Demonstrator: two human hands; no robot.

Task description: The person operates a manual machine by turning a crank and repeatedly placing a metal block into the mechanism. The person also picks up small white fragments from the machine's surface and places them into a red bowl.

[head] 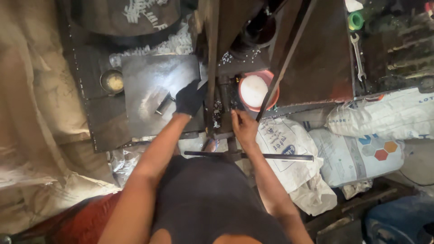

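left hand (189, 98), in a dark glove, sits at 11 o'clock from frame centre, fingers curled down at the edge of a flat dark metal plate (156, 88), next to a short metal cylinder (163, 105); can't tell if it actually grips anything. right hand (244, 127), bare, just right of centre, fingertips pinched in at the dark upright machine part (222, 106) btw the two hands; what they pinch is too small to see.

the machine part looks like greasy steel, so prob heavy, rigid, slippery; safest hold would be the long horizontal bar handle (253, 157) at 6 o'clock of the right hand.

orange bowl (257, 90) w/ white contents at 1 o'clock. spanner (358, 56) and a green roll (356, 20) at 2 o'clock, top right. small round tin (112, 81) at 10 o'clock.

packages: white woven sacks (282, 144) w/ blue round print at 4 o'clock; further right a sack (361, 153) w/ coloured hexagon marks, blue, red, orange; another white sack (384, 117) above it w/ blue lettering. tan cloth (31, 113) fills the 9 o'clock side.
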